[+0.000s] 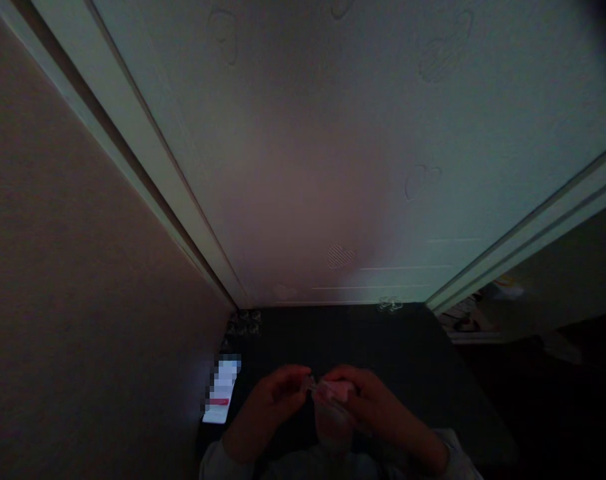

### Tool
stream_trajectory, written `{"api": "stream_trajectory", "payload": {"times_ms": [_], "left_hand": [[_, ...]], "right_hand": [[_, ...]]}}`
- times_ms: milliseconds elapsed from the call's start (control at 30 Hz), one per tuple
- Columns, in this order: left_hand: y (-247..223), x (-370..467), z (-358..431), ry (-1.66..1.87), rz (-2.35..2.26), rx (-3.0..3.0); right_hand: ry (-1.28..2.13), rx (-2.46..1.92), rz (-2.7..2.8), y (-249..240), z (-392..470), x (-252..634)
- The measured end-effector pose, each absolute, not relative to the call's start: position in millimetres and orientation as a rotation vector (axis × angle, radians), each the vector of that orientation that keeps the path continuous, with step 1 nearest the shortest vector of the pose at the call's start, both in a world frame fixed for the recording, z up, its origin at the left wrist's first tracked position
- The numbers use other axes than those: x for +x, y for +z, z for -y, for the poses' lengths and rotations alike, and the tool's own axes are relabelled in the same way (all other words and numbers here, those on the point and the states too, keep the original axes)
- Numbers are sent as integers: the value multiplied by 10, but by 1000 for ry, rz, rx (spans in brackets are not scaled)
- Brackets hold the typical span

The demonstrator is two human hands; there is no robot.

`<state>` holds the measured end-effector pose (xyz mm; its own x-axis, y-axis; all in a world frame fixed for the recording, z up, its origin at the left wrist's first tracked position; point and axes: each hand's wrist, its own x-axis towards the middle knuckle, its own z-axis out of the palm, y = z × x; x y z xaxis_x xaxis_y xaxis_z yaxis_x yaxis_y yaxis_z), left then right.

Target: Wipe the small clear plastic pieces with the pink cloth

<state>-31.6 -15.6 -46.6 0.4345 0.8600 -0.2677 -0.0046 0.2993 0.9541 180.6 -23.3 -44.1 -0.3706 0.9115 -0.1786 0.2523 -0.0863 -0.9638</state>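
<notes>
- Pink cloth, or something like it, sits low in my head view, above the near part of the black table; it is crumpled, so I judge it soft, light and hard to damage.
- My right hand has it in a nearly closed pinch, thumb and fingers drawn in around its folds.
- My left hand is curled, its thumb and fingertips brought together on a small clear piece, just beside the cloth; in this dimness I cannot tell whether the two touch.
- That piece looks like glass or stiff plastic: I expect it to be light, rigid, slick on bare skin, and perhaps brittle.
- I would take it by its edges, with fingertip pressure only, since a hard squeeze could make it skid away.
- For the cloth, a bunched fold gives the best hold; a loose corner would probably flop.
- Below the cloth hangs a pale rounded form, too dark to identify, so I cannot judge its weight.
- Clear bits lie at the table's back left, near the lit phone; they look just as slippery.
</notes>
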Motion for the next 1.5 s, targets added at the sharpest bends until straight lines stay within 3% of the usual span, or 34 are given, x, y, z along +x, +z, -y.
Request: {"api": "stream_trajectory", "payload": {"times_ms": [600,767,1500], "left_hand": [[-427,-372,168,769,-993,1152],[-356,-335,153,648,-1111,1227],[-419,-355,171,580,-971,1206]], "right_hand": [[1507,-1223,1602,-441,227,1814],[1498,-1260,1628,-386,233,1805],[1482,-1214,1677,-463,231,1825]]}}
